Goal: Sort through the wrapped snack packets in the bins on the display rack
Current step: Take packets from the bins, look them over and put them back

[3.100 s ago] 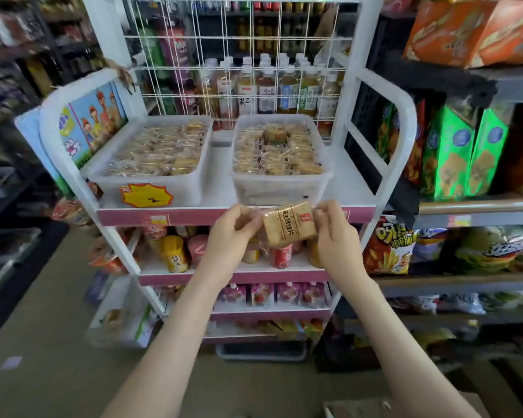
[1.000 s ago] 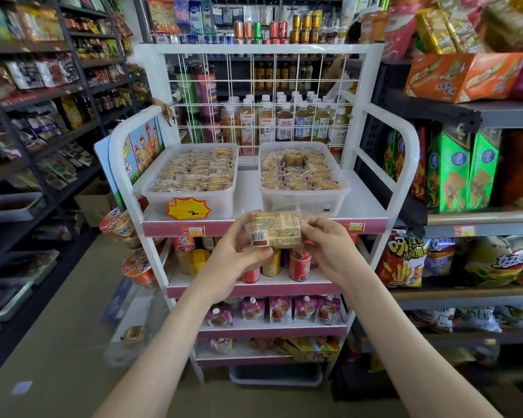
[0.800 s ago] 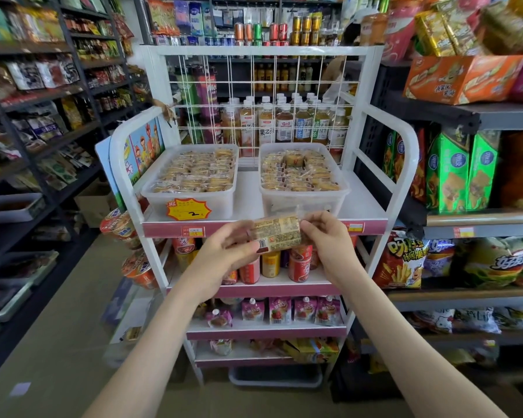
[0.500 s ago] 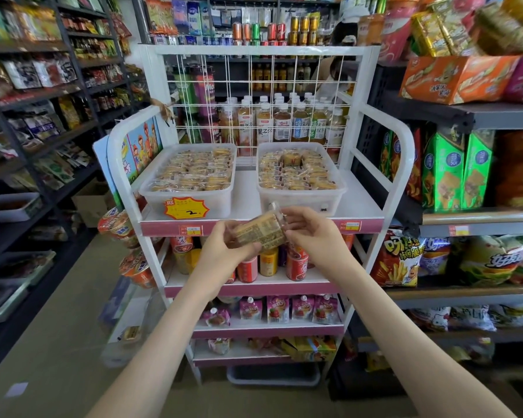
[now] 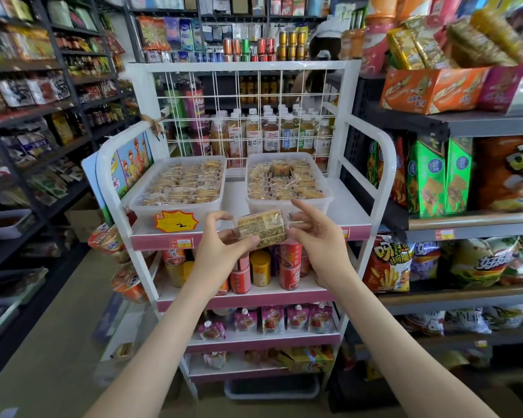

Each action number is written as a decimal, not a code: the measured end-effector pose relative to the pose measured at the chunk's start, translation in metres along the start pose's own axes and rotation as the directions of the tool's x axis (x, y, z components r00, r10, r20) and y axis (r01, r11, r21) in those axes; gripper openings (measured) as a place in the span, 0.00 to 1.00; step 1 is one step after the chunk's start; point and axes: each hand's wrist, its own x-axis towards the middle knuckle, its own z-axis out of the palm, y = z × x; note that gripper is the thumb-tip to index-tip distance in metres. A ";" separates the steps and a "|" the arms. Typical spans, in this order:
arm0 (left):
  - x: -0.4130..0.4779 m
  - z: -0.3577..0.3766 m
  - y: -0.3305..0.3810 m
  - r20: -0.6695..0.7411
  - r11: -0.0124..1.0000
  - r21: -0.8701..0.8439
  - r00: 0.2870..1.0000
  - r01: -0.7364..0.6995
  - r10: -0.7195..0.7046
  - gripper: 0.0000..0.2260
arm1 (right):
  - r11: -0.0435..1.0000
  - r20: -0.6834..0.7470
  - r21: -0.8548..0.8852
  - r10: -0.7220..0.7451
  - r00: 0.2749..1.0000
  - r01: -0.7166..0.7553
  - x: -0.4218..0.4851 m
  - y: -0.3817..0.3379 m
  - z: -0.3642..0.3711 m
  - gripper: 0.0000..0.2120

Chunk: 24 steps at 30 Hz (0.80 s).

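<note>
A wrapped snack packet [image 5: 261, 227], tan with printed text on its back, is held in front of the white display rack [image 5: 372, 164]. My left hand [image 5: 218, 251] grips its left end between thumb and fingers. My right hand [image 5: 316, 233] is at its right end, fingers spread and loosely curled, thumb side touching the wrapper. Behind, on the top shelf, stand two clear plastic bins: the left bin [image 5: 145, 208] and the right bin [image 5: 326, 198], both filled with several similar packets.
A yellow price tag [image 5: 175, 221] marked 2 hangs on the left bin. Bottles stand behind the wire grid [image 5: 254, 95]. Cans fill the shelf below [image 5: 254, 292]. Dark shelves with snack bags flank both sides; a chip bag [image 5: 388, 263] sits at the right.
The packet has been turned over between my hands, from front label to printed back. My right hand's fingers have loosened and spread. The view has shifted slightly back and up.
</note>
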 end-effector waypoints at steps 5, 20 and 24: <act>0.012 0.021 0.014 0.012 0.993 0.093 0.997 -0.073 0.072 0.23 | 0.989 0.038 -0.132 -0.058 0.998 0.063 0.014 0.000 -0.018 0.29; 0.119 0.070 0.074 -0.057 0.945 0.179 0.956 -0.274 0.288 0.22 | 0.736 0.321 -0.509 -0.319 0.892 0.447 0.132 -0.008 -0.011 0.42; 0.166 0.056 0.086 0.163 0.960 0.058 0.951 -0.273 0.261 0.29 | 0.945 0.208 -0.266 -0.138 0.968 0.192 0.185 -0.011 0.000 0.22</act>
